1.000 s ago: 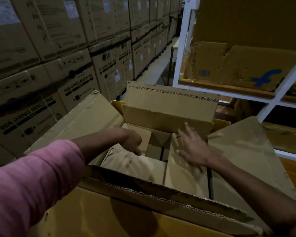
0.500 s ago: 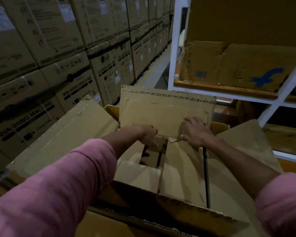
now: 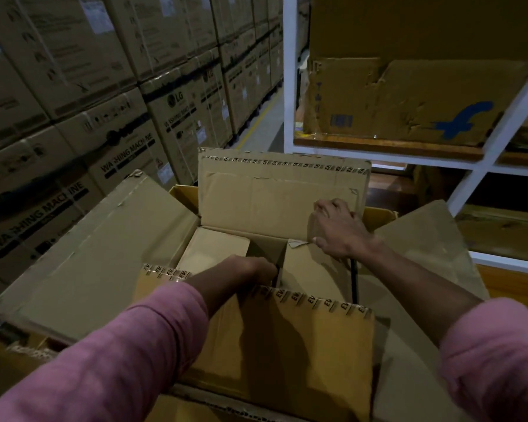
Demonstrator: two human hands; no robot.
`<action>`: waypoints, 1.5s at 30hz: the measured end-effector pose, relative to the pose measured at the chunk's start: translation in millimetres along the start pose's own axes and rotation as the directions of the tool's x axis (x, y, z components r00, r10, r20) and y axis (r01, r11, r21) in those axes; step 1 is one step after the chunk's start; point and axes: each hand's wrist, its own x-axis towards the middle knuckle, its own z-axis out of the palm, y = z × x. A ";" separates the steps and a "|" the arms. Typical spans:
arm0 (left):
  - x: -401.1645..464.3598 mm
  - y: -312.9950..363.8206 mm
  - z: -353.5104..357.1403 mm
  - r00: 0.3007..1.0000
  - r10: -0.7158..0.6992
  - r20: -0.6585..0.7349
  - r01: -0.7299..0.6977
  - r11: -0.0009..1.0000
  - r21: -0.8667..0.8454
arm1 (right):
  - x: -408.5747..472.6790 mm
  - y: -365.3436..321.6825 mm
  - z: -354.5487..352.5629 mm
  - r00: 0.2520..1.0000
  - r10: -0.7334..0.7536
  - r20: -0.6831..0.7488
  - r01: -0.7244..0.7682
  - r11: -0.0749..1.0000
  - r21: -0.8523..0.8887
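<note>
My left hand (image 3: 250, 269) just dropped into the box (image 3: 256, 193), grip unclear; right hand (image 3: 339, 231) clutches an inner carton (image 3: 314, 269) by its edge, so it's unpacking time.

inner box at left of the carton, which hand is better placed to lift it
Left hand: its fingers reach into the gap beside that inner box; right hand grips the far flap.
</note>
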 end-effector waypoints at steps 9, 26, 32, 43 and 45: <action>-20.7 -2.6 0.0 0.991 -0.025 0.133 0.043 0.991 -0.128 | -30.6 -44.5 -2.2 0.931 -0.365 -0.001 0.364 0.930 0.052; -115.1 16.0 32.9 0.969 0.240 0.059 -0.242 0.868 0.435 | -118.9 -37.1 -28.2 0.911 0.033 0.410 0.090 0.957 -0.277; -107.4 2.0 59.1 0.952 0.281 0.124 -0.298 0.745 0.597 | -175.2 -10.9 4.9 0.954 -0.049 0.297 0.151 0.931 -0.333; -147.6 0.4 64.3 0.931 0.293 -0.218 -0.115 0.801 0.587 | -143.8 -48.4 30.6 0.980 -0.008 0.201 -0.061 0.940 0.337; -156.4 1.9 56.5 0.884 0.294 -0.363 -0.050 0.832 0.553 | -142.4 -43.2 17.0 0.996 0.003 0.085 -0.043 0.879 0.475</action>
